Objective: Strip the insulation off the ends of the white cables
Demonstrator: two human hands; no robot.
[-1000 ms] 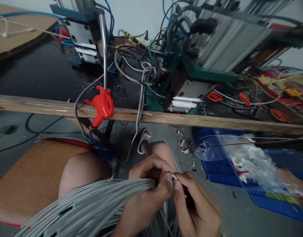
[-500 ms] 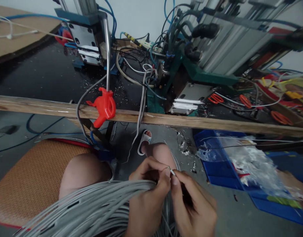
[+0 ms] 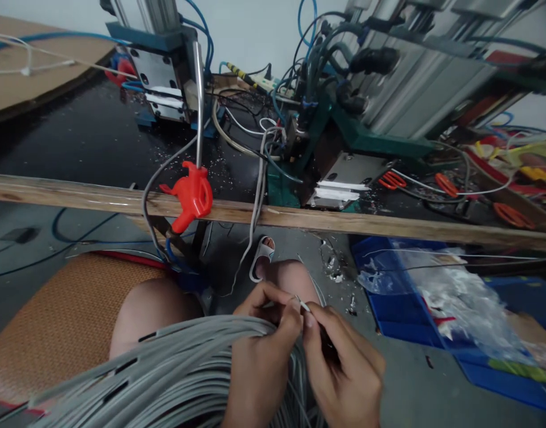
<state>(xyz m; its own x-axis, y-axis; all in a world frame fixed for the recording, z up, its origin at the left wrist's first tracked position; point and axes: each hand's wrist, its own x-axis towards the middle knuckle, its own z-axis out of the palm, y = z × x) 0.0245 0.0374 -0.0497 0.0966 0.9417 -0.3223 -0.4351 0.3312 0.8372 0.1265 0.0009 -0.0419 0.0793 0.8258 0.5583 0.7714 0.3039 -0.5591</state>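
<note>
A thick bundle of grey cables (image 3: 183, 351) lies across my lap and passes under my hands. My left hand (image 3: 266, 351) is closed, its thumb and index finger pinching the thin tip of a cable end (image 3: 303, 305). My right hand (image 3: 344, 362) is closed too, thumb and index finger gripping the same cable end just to the right. Only a short pale piece shows between the fingertips; the rest is hidden by my hands. The two hands almost touch each other.
A dark workbench (image 3: 76, 148) with a wooden front edge runs ahead, carrying two press-like machines (image 3: 159, 77). A red plastic piece (image 3: 191, 196) hangs on a metal rod over the edge. A blue bin (image 3: 388, 309) with plastic bags stands right; a woven seat (image 3: 68, 321) is left.
Both hands have shifted slightly left and up in view, still pinching the cable end. The view itself has moved a little, and the cable bundle sits slightly higher.
</note>
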